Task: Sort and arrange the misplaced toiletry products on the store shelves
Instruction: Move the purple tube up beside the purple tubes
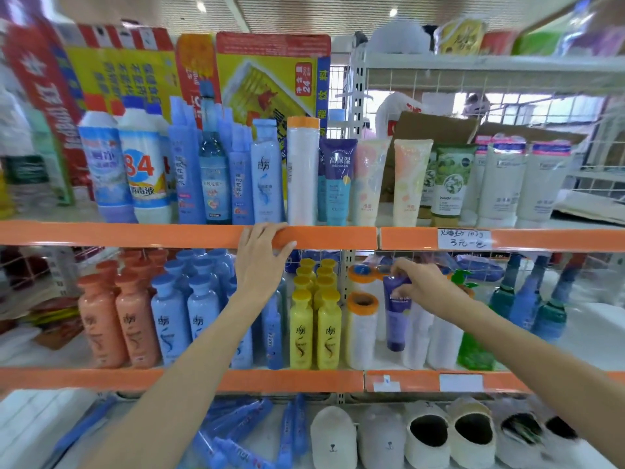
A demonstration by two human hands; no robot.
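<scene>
1. Head view: the left hand (262, 255) rests on the orange front edge of the upper shelf (189, 235). Its fingers (267, 228) hook over the top of the edge, slightly spread, and the thumb lies against the face of the strip. It holds no product.
2. The right hand (422, 286) reaches into the middle shelf (304, 380). Its fingers (400, 267) curl down and pinch the top end of a purple tube (396, 316).
3. The purple tube hangs upright below those fingers, cap end down. It sits among white bottles with orange caps (362, 326), just right of the yellow bottles (314, 330) and left of a green bottle (473, 350).
4. On the upper shelf, a matching dark purple tube (338, 177) stands in a row of tubes, beside peach-patterned tubes (368, 181) and a tall white bottle with an orange cap (302, 170).
5. Further left on the middle shelf stand blue bottles (186, 316) and coral bottles (118, 323).
6. The bottom shelf carries pale slippers (426, 434) and blue packets (236, 431).
</scene>
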